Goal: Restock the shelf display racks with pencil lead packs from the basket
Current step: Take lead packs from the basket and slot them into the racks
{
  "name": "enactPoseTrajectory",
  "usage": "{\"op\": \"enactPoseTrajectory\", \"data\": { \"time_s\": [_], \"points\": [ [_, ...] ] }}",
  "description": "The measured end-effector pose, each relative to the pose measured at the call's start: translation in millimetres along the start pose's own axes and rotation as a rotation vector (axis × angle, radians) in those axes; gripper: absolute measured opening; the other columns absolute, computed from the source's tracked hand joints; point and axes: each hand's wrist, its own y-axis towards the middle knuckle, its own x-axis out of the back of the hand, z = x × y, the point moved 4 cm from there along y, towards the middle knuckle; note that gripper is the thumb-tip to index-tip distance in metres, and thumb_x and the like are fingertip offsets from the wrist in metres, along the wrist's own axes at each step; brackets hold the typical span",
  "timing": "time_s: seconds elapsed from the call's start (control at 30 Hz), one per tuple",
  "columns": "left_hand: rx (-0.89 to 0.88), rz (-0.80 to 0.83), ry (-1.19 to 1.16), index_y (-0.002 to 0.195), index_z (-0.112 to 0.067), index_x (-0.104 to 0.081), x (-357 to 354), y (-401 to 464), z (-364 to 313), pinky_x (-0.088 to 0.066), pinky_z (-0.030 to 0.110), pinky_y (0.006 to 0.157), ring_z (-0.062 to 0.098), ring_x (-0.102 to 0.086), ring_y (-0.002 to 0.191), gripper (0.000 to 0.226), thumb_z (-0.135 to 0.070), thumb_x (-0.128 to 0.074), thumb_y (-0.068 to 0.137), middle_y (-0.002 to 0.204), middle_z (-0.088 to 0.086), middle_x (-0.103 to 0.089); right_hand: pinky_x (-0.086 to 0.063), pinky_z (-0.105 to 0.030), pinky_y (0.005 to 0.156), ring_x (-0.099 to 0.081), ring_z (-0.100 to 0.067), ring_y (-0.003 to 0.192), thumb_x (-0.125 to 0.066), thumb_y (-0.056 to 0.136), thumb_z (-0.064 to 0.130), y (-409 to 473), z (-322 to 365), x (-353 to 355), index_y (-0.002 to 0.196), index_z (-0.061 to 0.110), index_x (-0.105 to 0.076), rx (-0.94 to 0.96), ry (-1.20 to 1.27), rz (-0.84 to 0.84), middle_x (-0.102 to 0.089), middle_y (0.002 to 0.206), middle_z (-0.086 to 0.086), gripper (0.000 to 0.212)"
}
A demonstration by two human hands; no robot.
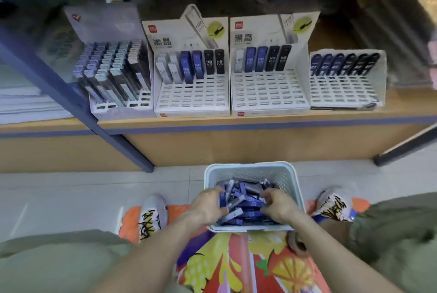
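While basket [252,171] sits on tiled floor [71,193], both hands' grip on lead packs [238,200] unclear.

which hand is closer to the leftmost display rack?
Left. The left hand sits at the basket's left side, below the leftmost rack; the right hand is further right.

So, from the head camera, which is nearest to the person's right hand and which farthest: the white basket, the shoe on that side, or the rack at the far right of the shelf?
Measured from the right hand:
1. White basket: nearest; the hand is inside it, among the lead packs.
2. Right shoe: next, on the floor just right of the basket.
3. Far-right rack: farthest, up on the shelf, beyond the basket.
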Motion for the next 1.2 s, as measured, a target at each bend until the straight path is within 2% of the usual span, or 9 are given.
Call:
{"op": "enactPoseTrajectory", "data": {
  "time_s": [0.1, 0.2, 0.37, 0.6, 0.77, 0.9, 1.03, 1.13, 1.2],
  "points": [
    [0.035, 0.002, 0.023, 0.150, -0.008, -0.038, -27.8, 18.1, 0.2, -0.042, 0.034, 0.108, 0.032, -0.050, 0.134, 0.074, -0.030, -0.076, 0.091, 0.148, 0.018, -0.048, -0.047, -0.030, 0.101, -0.059, -0.026, 0.124, -0.074, 0.087, 0.021, 14.4, -3.4, -10.6, 0.143, 0.017, -0.050, 0.027, -0.082, 0.008, -0.062, 0.136, -0.007, 0.061],
    [0.040, 0.005, 0.046, 0.156, -0.008, -0.028, -44.6, 32.9, 0.0, -0.039, 0.033, 0.110, 0.035, -0.044, 0.140, 0.082, -0.023, -0.076, 0.090, 0.157, 0.021, -0.036, -0.046, -0.033, 0.104, -0.055, -0.029, 0.130, -0.076, 0.085, 0.021, 30.9, 1.3, -19.8, 0.149, 0.015, -0.043, 0.088, -0.157, 0.000, -0.058, 0.143, -0.009, 0.072],
    [0.016, 0.028, 0.149, 0.159, -0.009, -0.023, -60.4, 51.3, 2.5, -0.036, 0.035, 0.116, 0.033, -0.041, 0.140, 0.089, -0.021, -0.077, 0.088, 0.152, 0.017, -0.041, -0.043, -0.038, 0.109, -0.044, -0.033, 0.134, -0.077, 0.085, 0.024, 54.0, 7.0, -37.5, 0.150, 0.015, -0.037, 0.137, -0.312, 0.028, -0.051, 0.147, -0.009, 0.077],
    [-0.086, -0.076, 0.310, 0.151, -0.013, -0.038, -70.3, 64.4, -1.0, -0.033, 0.034, 0.112, 0.030, -0.039, 0.133, 0.069, -0.023, -0.072, 0.091, 0.144, 0.010, -0.049, -0.027, -0.035, 0.117, -0.040, -0.030, 0.137, -0.072, 0.086, 0.044, 70.2, 0.9, -55.5, 0.146, 0.015, -0.041, 0.201, -0.502, 0.000, -0.052, 0.144, -0.009, 0.074],
    [-0.090, -0.086, 0.351, 0.134, -0.011, -0.049, -74.3, 66.3, 0.3, -0.037, 0.035, 0.108, 0.030, -0.043, 0.127, 0.047, -0.028, -0.067, 0.095, 0.134, 0.011, -0.057, -0.028, -0.036, 0.112, -0.037, -0.033, 0.132, -0.065, 0.094, 0.031, 67.5, 9.5, -56.0, 0.144, 0.009, -0.040, 0.245, -0.616, -0.023, -0.048, 0.142, -0.014, 0.060],
    [-0.096, -0.090, 0.364, 0.134, -0.008, -0.048, -73.1, 66.5, -0.9, -0.035, 0.037, 0.112, 0.031, -0.041, 0.131, 0.039, -0.027, -0.056, 0.102, 0.136, 0.014, -0.054, -0.032, -0.041, 0.112, -0.039, -0.037, 0.130, -0.053, 0.101, 0.026, 64.0, 6.3, -61.5, 0.139, 0.000, -0.040, 0.225, -0.685, 0.022, -0.046, 0.140, -0.021, 0.048],
    [-0.097, -0.153, 0.243, 0.138, -0.006, -0.049, -67.8, 60.9, -3.7, -0.034, 0.036, 0.111, 0.029, -0.041, 0.130, 0.035, -0.024, -0.041, 0.108, 0.135, 0.014, -0.055, -0.026, -0.037, 0.114, -0.045, -0.035, 0.128, -0.047, 0.102, 0.017, 60.2, 3.9, -58.1, 0.140, -0.002, -0.039, 0.246, -0.667, 0.009, -0.053, 0.137, -0.021, 0.043],
    [-0.025, -0.210, -0.021, 0.122, -0.005, -0.055, -60.9, 62.1, -2.9, -0.041, 0.040, 0.098, 0.033, -0.054, 0.118, 0.032, -0.029, -0.038, 0.109, 0.120, 0.017, -0.062, -0.023, -0.034, 0.116, -0.051, -0.032, 0.126, -0.045, 0.101, 0.011, 58.9, 1.7, -48.2, 0.133, 0.000, -0.045, 0.250, -0.557, -0.007, -0.060, 0.132, -0.019, 0.034],
    [0.044, -0.243, -0.218, 0.112, -0.006, -0.053, -55.0, 63.2, -0.9, -0.046, 0.040, 0.088, 0.034, -0.061, 0.108, 0.030, -0.032, -0.038, 0.109, 0.112, 0.015, -0.066, -0.029, -0.034, 0.113, -0.051, -0.032, 0.125, -0.044, 0.103, 0.014, 56.4, 1.9, -41.6, 0.129, 0.002, -0.047, 0.249, -0.457, -0.008, -0.059, 0.132, -0.019, 0.028]
  ]
}}
